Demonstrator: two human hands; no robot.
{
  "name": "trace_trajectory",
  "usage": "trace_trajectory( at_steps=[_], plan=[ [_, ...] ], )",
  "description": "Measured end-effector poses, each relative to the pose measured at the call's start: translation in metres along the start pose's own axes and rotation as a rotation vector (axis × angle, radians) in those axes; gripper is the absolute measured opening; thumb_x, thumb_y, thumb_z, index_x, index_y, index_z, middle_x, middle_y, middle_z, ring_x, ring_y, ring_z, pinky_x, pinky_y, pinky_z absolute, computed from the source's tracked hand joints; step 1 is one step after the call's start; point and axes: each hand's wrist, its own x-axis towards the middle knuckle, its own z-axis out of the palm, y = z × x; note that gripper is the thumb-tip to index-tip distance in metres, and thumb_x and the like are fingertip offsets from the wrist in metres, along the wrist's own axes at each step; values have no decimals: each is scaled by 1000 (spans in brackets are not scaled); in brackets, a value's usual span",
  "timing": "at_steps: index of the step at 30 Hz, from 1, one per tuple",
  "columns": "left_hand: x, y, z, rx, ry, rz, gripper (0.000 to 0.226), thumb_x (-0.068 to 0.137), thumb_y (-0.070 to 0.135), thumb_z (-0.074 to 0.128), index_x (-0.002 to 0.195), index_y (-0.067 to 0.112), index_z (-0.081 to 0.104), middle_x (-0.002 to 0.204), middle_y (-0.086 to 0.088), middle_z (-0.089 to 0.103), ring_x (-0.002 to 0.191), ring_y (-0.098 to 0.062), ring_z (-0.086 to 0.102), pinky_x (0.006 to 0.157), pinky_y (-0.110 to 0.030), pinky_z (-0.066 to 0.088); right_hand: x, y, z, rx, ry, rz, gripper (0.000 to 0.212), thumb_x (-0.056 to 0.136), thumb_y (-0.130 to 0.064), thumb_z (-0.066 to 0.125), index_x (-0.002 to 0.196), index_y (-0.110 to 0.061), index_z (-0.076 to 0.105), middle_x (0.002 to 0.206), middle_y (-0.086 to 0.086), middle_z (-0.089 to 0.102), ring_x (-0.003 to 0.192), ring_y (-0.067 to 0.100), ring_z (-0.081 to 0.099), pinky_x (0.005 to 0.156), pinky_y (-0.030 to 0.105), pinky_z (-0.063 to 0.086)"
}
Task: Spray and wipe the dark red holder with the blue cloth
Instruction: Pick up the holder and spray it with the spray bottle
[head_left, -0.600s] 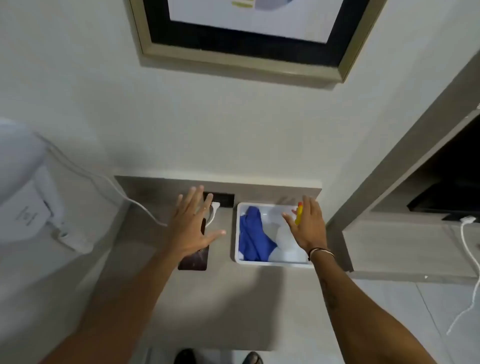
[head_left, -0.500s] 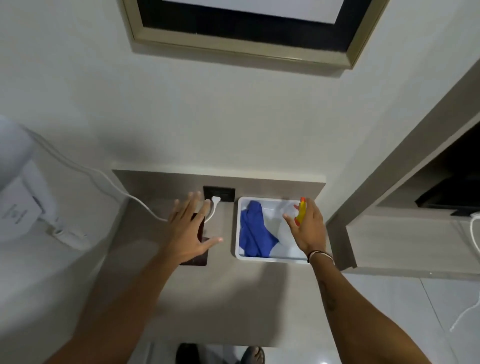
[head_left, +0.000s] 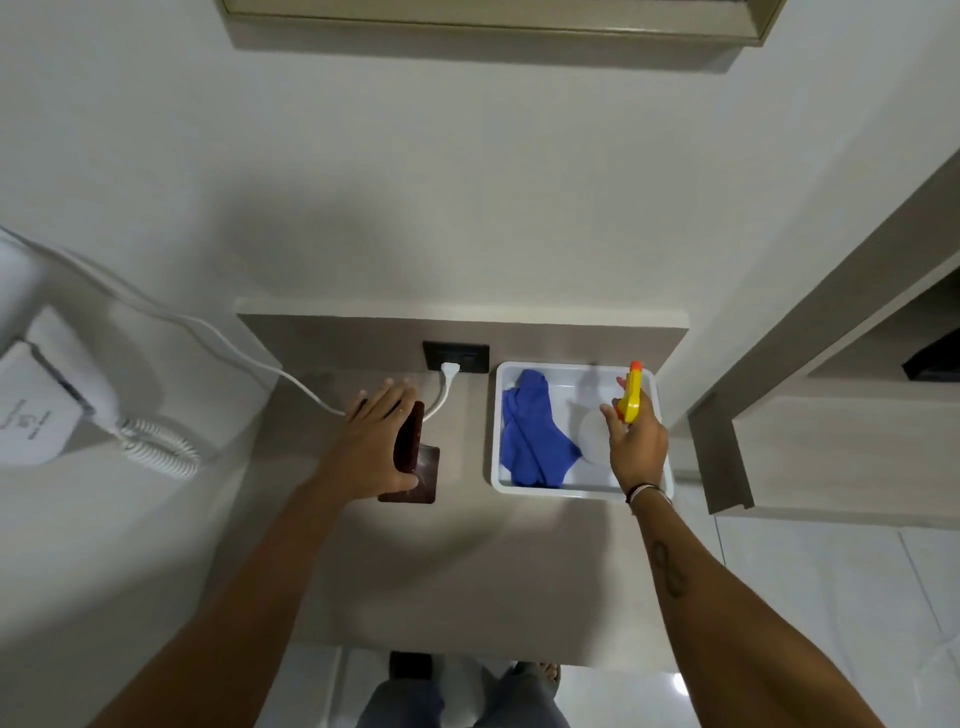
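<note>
The dark red holder (head_left: 413, 457) stands on the grey counter below the wall socket. My left hand (head_left: 376, 447) is wrapped around its upright part, fingers on the far side and thumb near the flat base. To the right, a white tray (head_left: 582, 491) holds the crumpled blue cloth (head_left: 532, 436). A white spray bottle (head_left: 595, 436) with a yellow and orange trigger head (head_left: 634, 395) sits in the tray's right half. My right hand (head_left: 636, 441) is closed around the bottle's neck just under the trigger.
A black wall socket (head_left: 456, 356) with a white plug and cable (head_left: 234, 343) sits behind the holder. A white wall-mounted hair dryer (head_left: 41, 400) with a coiled cord hangs at the left. A grey shelf unit (head_left: 831, 447) flanks the counter on the right.
My left hand dropped from hovering with spread fingers to gripping the holder. My right hand closed on the spray bottle in the tray. The camera tilted further down.
</note>
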Motion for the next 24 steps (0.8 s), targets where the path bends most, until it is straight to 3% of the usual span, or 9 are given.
trace_trajectory(
  at_steps=[2, 6, 10, 12, 14, 17, 19, 22, 24],
  plan=[
    [-2, -6, -9, -94, -21, -8, 125, 69, 45, 95, 169, 8, 28, 177, -10, 29, 167, -32, 16, 135, -51, 15, -3, -2, 1, 31, 36, -21, 53, 107, -27, 64, 157, -17, 49, 120, 16, 76, 91, 26, 73, 96, 45, 63],
    [-12, -24, -16, -295, 18, -28, 118, 59, 34, 102, 159, 11, 43, 163, -11, 45, 154, -36, 35, 121, -44, 34, -9, -19, -4, 93, 203, -129, 39, 101, -39, 73, 135, -22, 68, 85, 5, 73, 72, 6, 64, 77, 19, 58],
    [-28, -52, -19, -499, 58, -14, 115, 58, 15, 104, 158, 10, 48, 153, 1, 46, 142, -20, 41, 122, -39, 36, -47, -55, -9, 319, 256, -103, 45, 98, -44, 76, 142, -43, 64, 105, -19, 76, 93, 5, 72, 85, 26, 64],
    [-36, -63, -24, -555, 45, 11, 113, 59, 10, 102, 158, 14, 48, 149, 10, 45, 139, -14, 44, 117, -35, 40, -75, -73, -7, 463, 124, -70, 50, 99, -38, 76, 145, -50, 59, 117, -14, 77, 107, 13, 75, 86, 25, 63],
    [-41, -70, -29, -599, 30, 6, 113, 61, 6, 101, 159, 15, 47, 149, 9, 46, 137, -12, 45, 115, -32, 42, -104, -83, -1, 505, -95, -32, 50, 100, -30, 75, 147, -40, 61, 111, -17, 76, 105, 8, 75, 85, 18, 59],
    [-47, -81, -36, -634, -4, 3, 110, 65, 1, 99, 160, 6, 45, 155, -4, 48, 144, -23, 47, 123, -36, 40, -153, -98, 20, 361, -421, -13, 46, 102, -30, 71, 145, -43, 60, 124, -31, 72, 100, -7, 73, 84, 6, 53],
    [-51, -85, -40, -640, -37, -5, 111, 68, -1, 97, 164, 5, 40, 164, -8, 43, 151, -23, 42, 127, -39, 36, -174, -108, 40, 237, -600, -30, 45, 105, -40, 66, 148, -47, 58, 130, -20, 73, 106, 1, 75, 90, 8, 53],
    [-55, -90, -43, -650, -72, 14, 111, 67, -6, 93, 164, 5, 40, 166, -9, 41, 155, -25, 40, 129, -41, 34, -184, -124, 74, 192, -652, -78, 46, 106, -40, 64, 151, -31, 60, 104, -14, 80, 98, 11, 76, 99, 21, 56],
    [-56, -92, -42, -636, -83, 38, 110, 65, -9, 92, 163, 4, 41, 165, -11, 43, 155, -28, 40, 129, -40, 34, -182, -134, 94, 208, -650, -72, 46, 104, -40, 68, 148, -27, 64, 107, -10, 81, 92, 17, 78, 95, 29, 61]
  ],
)
